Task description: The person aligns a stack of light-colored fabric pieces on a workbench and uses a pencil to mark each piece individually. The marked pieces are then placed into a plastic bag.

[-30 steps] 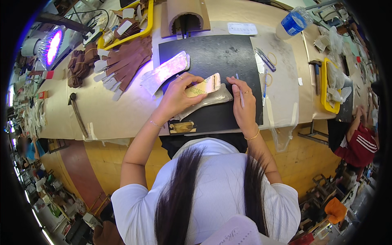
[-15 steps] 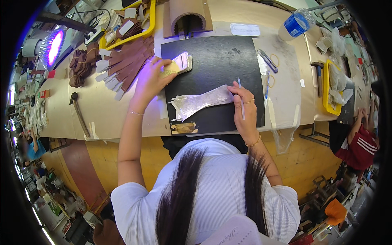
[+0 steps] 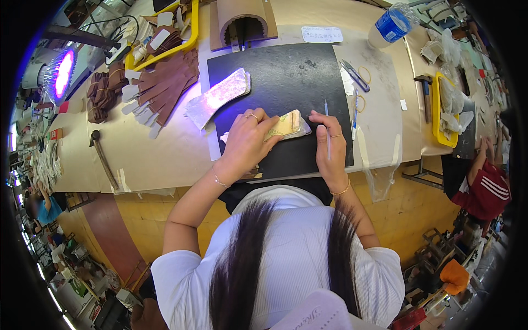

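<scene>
My left hand [image 3: 248, 140] grips a cream-yellow shaped piece [image 3: 287, 124] with a brown band near its end. It presses this piece over a pale, flared strip, of which an end [image 3: 304, 131] shows past it; most of the strip is hidden by the hand. A slim, whitish pen [image 3: 329, 140] stands nearly upright in my right hand [image 3: 333, 151], just right of the strip's end. Farther left, a stack of silvery flared pieces [image 3: 220, 99] lies across the edge of the black mat [image 3: 275, 69], lit purple by a lamp [image 3: 63, 74].
Brown strips [image 3: 165, 91] fan out on the left, near a hammer [image 3: 103, 159] and a yellow tray [image 3: 193, 27]. Right of the mat lie a cutter knife [image 3: 355, 76] and a blue pen [image 3: 355, 113]. A plastic bottle [image 3: 388, 27] stands at the far right.
My left hand has carried the cream-yellow piece from the far stack toward me, down onto the nearer strip. The far stack is now uncovered. My right hand keeps its place with the pen.
</scene>
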Available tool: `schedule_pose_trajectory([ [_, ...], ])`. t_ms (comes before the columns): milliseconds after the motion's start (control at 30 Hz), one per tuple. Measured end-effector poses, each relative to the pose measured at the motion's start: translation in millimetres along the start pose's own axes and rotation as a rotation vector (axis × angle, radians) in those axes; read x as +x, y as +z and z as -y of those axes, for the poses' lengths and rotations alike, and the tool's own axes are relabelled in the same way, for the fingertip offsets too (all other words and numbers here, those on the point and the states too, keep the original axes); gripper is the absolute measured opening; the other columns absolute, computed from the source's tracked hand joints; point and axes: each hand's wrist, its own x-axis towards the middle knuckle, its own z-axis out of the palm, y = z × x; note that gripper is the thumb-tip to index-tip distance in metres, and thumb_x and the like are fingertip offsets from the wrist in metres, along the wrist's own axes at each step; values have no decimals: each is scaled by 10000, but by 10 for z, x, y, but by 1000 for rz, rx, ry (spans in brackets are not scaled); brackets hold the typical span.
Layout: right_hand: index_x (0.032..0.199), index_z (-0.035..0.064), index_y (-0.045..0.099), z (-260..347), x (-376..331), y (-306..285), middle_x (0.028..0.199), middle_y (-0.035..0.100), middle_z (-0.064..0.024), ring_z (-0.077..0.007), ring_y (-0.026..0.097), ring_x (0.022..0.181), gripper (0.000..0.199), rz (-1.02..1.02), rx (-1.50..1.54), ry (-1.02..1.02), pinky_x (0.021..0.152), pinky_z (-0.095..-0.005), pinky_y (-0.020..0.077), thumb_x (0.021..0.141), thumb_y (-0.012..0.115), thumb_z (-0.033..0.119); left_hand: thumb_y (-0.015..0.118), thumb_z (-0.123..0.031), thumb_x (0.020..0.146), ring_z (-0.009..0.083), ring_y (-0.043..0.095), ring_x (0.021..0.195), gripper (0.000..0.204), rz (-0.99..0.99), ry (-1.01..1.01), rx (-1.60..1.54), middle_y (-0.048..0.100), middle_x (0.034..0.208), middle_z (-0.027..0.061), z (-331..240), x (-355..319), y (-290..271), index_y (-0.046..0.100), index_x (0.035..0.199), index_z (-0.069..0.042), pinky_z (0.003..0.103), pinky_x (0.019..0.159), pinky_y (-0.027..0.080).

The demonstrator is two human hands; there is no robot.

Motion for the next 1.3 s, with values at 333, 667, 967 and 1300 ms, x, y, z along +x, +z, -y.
schedule_pose_trajectory([
  [333,1141,43,646,-15,2,-23,1122,695,-154,-323,630,1033,180,-20,-18,-22,950,-407,453,1044,539,151,831,-217,759,287,585,911,382,54,-10,5,609,927,84,-12,17,17,731,1081,-39,397,816,450],
  [667,1009,32,701,140,30,37,899,693,-107,-284,641,799,130,9,-22,-54,753,-360,490,985,638,143,813,-196,777,293,584,926,365,61,-13,-18,601,947,92,-5,20,28,716,1088,-32,404,817,456],
  [967,939,55,679,251,78,89,890,712,-77,-257,664,799,66,70,-301,-255,778,-378,493,946,674,120,810,-191,777,297,583,922,362,49,-10,3,585,932,99,-14,5,69,712,1079,-19,406,814,459],
  [1300,951,59,681,291,-10,-53,904,711,-64,-252,650,822,133,46,-137,-212,858,-388,452,995,624,171,820,-205,769,295,580,949,381,54,13,-70,607,965,95,89,49,47,694,1089,-42,388,837,452],
])
